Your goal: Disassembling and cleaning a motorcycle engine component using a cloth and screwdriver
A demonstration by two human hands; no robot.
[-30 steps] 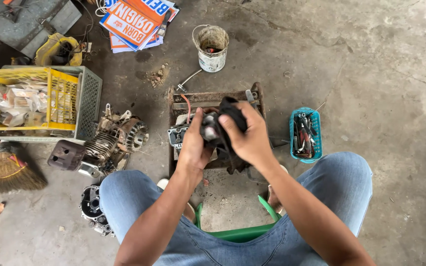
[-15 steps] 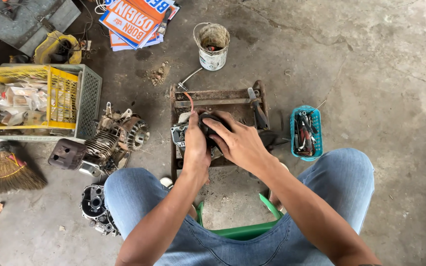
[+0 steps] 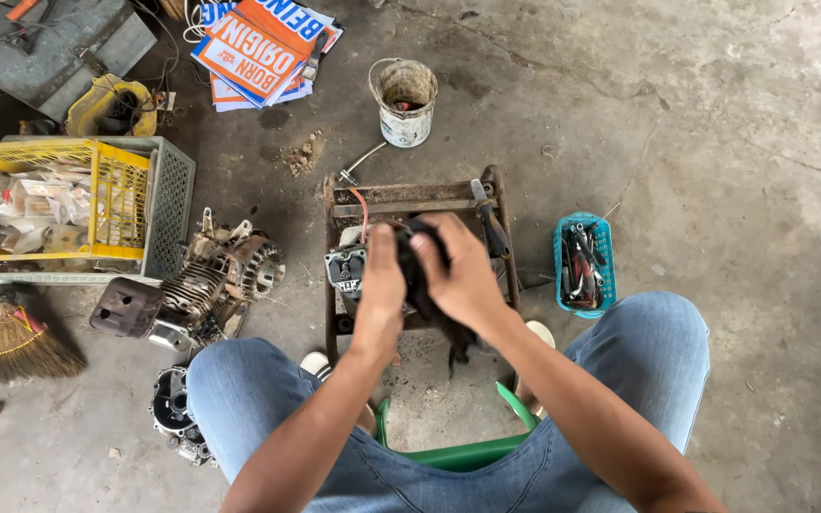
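My left hand (image 3: 381, 285) and my right hand (image 3: 456, 269) are closed together around a black cloth-wrapped part (image 3: 417, 275), held over a rusty metal stand (image 3: 401, 198). What is inside the cloth is hidden by my fingers. A grey engine piece (image 3: 344, 269) with a red wire (image 3: 363, 211) rests on the stand just left of my left hand. A dark-handled tool (image 3: 488, 220) lies across the stand's right side, beside my right hand.
A blue basket of hand tools (image 3: 583, 266) sits right of the stand. A small engine (image 3: 211, 280) and another casing (image 3: 171, 413) lie at left, near a yellow crate (image 3: 49, 204) and a broom (image 3: 7, 342). A white bucket (image 3: 405, 103) stands behind. I sit on a green stool (image 3: 458, 446).
A shiny round part showed between my hands a second ago; now the black cloth and my fingers cover it. My hands have turned slightly and stayed over the stand.
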